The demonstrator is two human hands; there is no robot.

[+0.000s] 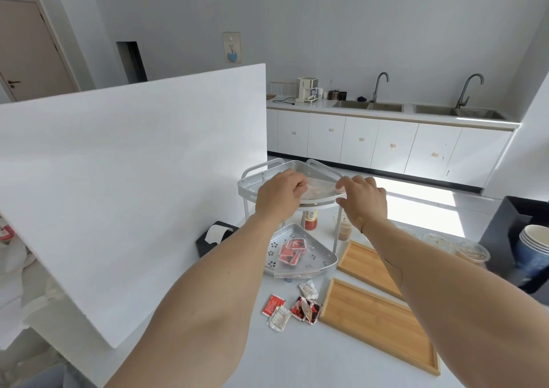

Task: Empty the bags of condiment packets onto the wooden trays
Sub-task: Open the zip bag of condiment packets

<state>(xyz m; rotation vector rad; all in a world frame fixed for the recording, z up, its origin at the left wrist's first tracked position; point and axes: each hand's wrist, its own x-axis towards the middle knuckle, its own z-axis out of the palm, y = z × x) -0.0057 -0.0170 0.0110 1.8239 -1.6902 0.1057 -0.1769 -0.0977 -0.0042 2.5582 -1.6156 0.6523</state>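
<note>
Your left hand (280,196) and right hand (361,199) meet over the top shelf of the silver two-tier corner rack (252,184), at 12 o'clock on the white bench (297,358). Each grip is closed on one edge of a clear plastic bag of pale packets (319,187), probably to lift it level. Another clear bag of red packets (292,252) lies on the lower shelf. Two empty wooden trays (377,325) wait at 3 o'clock, loose packets (292,310) beside them.

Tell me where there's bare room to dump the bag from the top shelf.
Both wooden trays are bare: the near tray and the far tray, right of the metal rack. The white tabletop in front of the near tray is free too. Crowded: loose packets left of the near tray, lidded cups behind the far one.
</note>
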